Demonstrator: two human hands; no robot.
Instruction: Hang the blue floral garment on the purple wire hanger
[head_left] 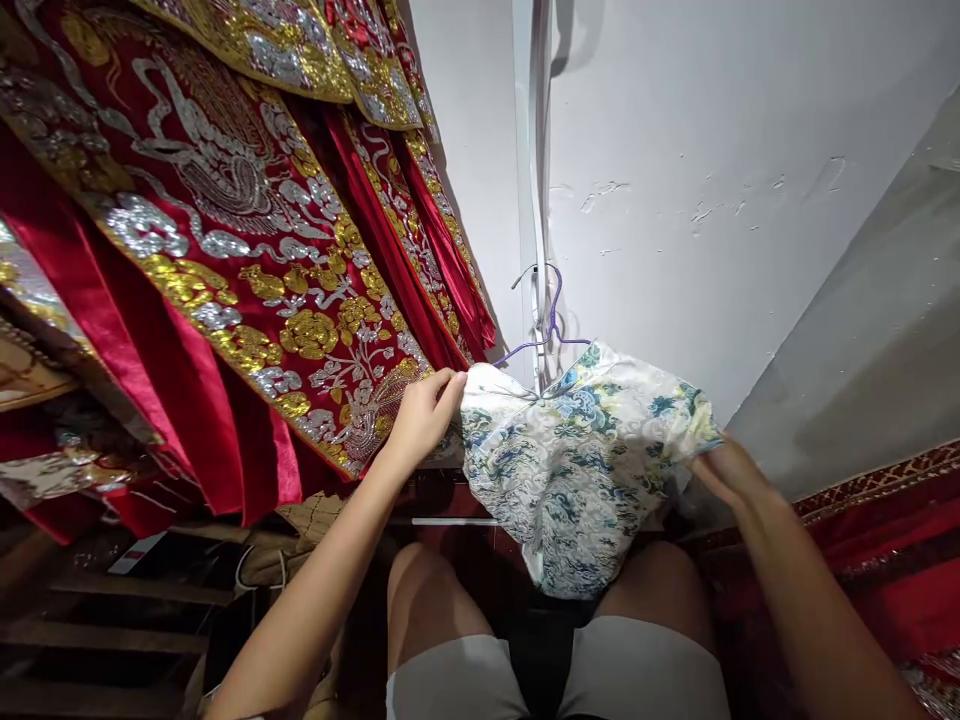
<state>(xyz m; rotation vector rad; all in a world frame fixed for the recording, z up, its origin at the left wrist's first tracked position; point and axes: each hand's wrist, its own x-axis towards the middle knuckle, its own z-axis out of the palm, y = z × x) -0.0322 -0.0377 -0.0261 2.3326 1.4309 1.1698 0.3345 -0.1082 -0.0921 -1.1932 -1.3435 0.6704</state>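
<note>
A white blouse (562,480) with a blue, green and yellow floral print hangs in front of my knees on a purple hanger (556,310). My left hand (429,412) pinches the blouse at its left shoulder, fingers closed on the cloth. At the opposite side, my right hand (727,470) is at the end of the short sleeve; its fingertips are partly hidden by the fabric, and they appear closed on the cuff. The hanger's hook shows above the collar, close to a pale vertical strip (538,180) on the wall.
Red garments (247,230) with gold and silver embroidery hang along the left. A white wall (712,130) with scuffs rises ahead. Wooden slats (127,600) lie low on the left, with a beige bag (274,570) beside them. Red beaded fabric (885,540) is on the right.
</note>
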